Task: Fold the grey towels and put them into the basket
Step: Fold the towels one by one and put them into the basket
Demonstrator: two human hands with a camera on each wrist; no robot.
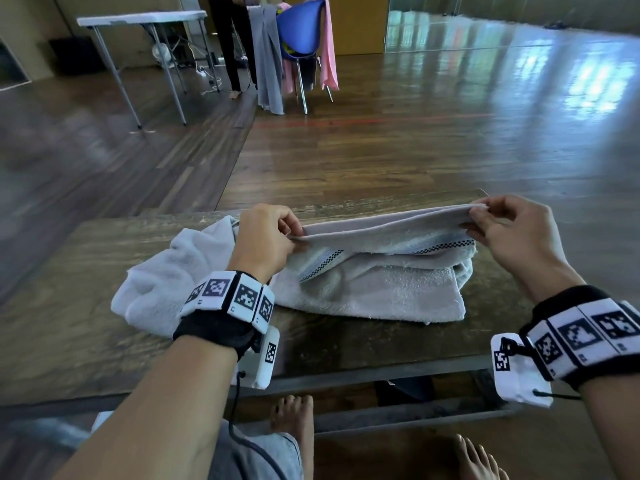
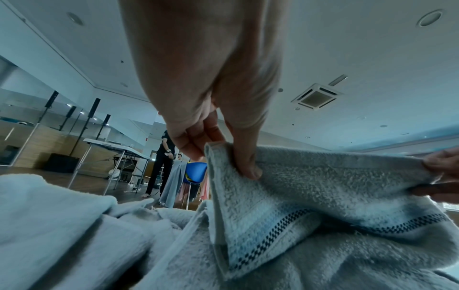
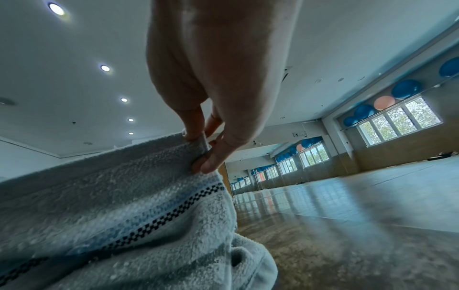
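Two hands lift one hemmed edge of a grey towel [image 1: 374, 282] that lies part-folded on the table [image 1: 69, 323], its long axis running left to right and its checked border stripe facing the person. The left hand [image 1: 263, 237] pinches one end of that edge between thumb and fingers, and the right hand [image 1: 512, 230] pinches the other, holding it taut just above the rest. A fold seems under way; next the raised edge likely has to be laid square over the lower layers, while a second towel [image 1: 166, 275] lies crumpled beside it and no basket shows.
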